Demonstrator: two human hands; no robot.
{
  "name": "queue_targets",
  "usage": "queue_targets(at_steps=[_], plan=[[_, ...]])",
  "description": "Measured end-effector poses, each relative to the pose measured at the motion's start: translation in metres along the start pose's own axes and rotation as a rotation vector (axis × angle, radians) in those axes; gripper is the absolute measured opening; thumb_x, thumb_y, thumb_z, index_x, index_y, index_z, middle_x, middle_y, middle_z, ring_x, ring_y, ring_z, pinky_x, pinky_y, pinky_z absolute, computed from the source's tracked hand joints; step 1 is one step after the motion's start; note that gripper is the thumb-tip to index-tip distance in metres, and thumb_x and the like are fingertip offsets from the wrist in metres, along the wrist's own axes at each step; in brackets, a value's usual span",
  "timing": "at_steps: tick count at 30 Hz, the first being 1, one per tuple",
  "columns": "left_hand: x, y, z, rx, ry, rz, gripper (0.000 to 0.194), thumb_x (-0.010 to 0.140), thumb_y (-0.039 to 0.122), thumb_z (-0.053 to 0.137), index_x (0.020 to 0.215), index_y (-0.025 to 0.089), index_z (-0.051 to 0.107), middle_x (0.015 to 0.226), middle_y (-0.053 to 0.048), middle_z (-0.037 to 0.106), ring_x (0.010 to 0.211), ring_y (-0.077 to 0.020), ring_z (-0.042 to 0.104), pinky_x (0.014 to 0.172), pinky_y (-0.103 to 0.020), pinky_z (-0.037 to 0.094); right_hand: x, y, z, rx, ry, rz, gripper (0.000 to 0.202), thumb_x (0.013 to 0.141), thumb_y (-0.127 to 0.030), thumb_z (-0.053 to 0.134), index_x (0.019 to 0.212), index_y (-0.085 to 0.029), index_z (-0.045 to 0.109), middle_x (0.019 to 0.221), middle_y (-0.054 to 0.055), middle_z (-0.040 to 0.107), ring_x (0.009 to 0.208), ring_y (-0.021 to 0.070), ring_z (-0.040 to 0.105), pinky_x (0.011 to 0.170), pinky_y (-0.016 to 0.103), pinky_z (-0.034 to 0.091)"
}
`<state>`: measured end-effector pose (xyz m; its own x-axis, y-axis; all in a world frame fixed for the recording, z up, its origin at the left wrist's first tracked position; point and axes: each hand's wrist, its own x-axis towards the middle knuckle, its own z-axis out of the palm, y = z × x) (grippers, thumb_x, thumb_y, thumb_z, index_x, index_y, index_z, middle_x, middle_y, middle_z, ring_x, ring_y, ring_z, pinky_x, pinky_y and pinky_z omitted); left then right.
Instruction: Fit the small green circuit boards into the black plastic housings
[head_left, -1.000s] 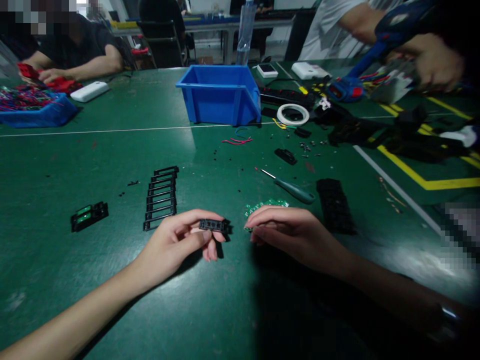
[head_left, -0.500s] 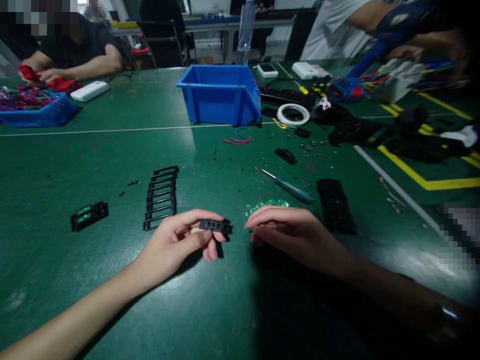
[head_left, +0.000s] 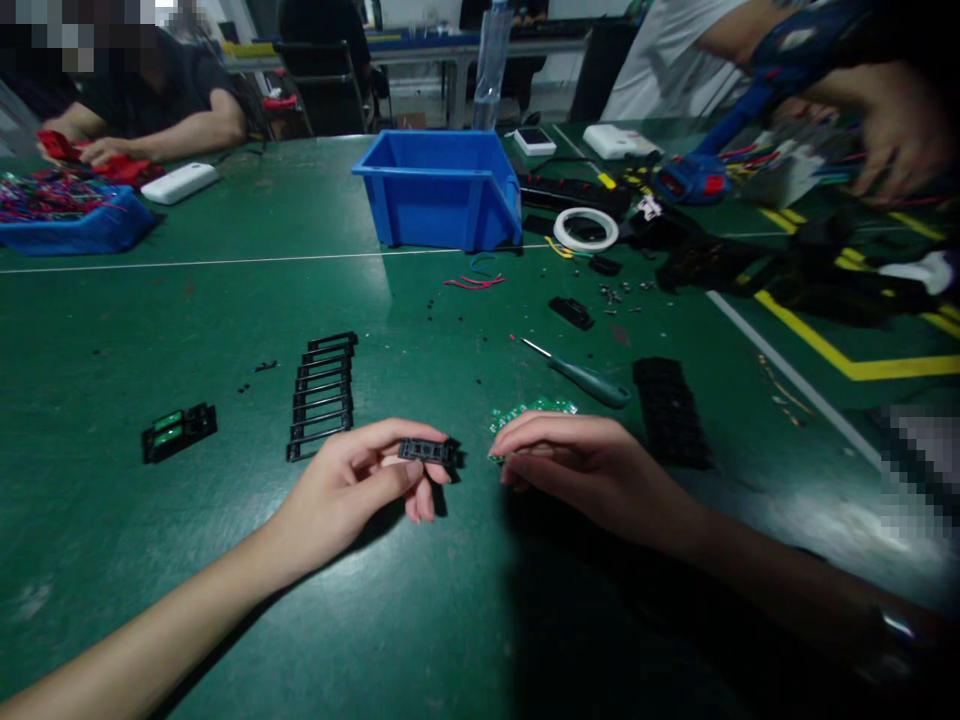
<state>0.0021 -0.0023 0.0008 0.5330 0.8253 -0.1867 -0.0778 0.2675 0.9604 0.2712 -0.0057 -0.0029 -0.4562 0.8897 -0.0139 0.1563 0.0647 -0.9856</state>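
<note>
Left hand pinches a black part, likely light, stiff, best held by edges; right hand's grip I cannot tell.

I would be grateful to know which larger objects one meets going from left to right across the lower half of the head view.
Black holder with green pieces, ladder-like black frame, small black part in the left hand, green-handled screwdriver, black slab, blurred-out object at the right edge.
</note>
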Motion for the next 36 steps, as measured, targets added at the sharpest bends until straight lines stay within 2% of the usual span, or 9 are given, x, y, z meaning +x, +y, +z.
queue_targets(at_steps=[36], plan=[[0.0010, -0.0013, 0.0001, 0.004, -0.005, 0.008, 0.024, 0.099, 0.021, 0.061, 0.121, 0.013, 0.068, 0.097, -0.010, 0.074, 0.072, -0.0149, 0.069, 0.070, -0.030, 0.059, -0.0008, 0.0003, -0.0001, 0.005, -0.002, -0.008, 0.013, 0.095, -0.026, 0.066, 0.098, -0.016, 0.075, 0.101, 0.009, 0.071, 0.077, 0.0153, 0.072, 0.066, 0.024, 0.057]])
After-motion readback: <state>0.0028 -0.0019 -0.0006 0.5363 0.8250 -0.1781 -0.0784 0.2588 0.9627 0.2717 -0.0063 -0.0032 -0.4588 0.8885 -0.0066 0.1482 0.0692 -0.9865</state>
